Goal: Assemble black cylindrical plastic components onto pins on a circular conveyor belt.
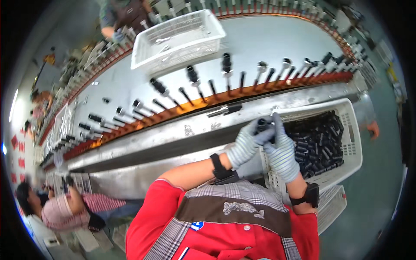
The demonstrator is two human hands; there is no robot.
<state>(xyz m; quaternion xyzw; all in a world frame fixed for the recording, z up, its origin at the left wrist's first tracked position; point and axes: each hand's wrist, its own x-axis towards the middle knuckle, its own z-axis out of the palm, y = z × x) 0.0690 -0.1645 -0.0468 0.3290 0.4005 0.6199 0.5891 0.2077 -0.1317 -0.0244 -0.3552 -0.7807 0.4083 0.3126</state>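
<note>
Both my hands wear light striped gloves and meet close together above the left end of a basket of black parts. My left hand [246, 145] is closed around a short black cylindrical part [261, 124], whose hollow-looking end points up. Beside it, my right hand [282, 152] has its fingers bent in toward the same spot. A small shiny piece [276, 110] shows at the right fingertips; whether it is held or lies behind them, I cannot tell. The white basket [354, 145] contains many loose black cylindrical parts [318, 147].
A metal ledge [173, 130] runs along the conveyor, with a black-and-silver part [224, 110] lying on it. Upright pins on the orange-lit track [190, 105] carry several black and chrome pieces. Beyond stands a white crate [177, 41]. Co-workers [65, 208] are at the left and far side.
</note>
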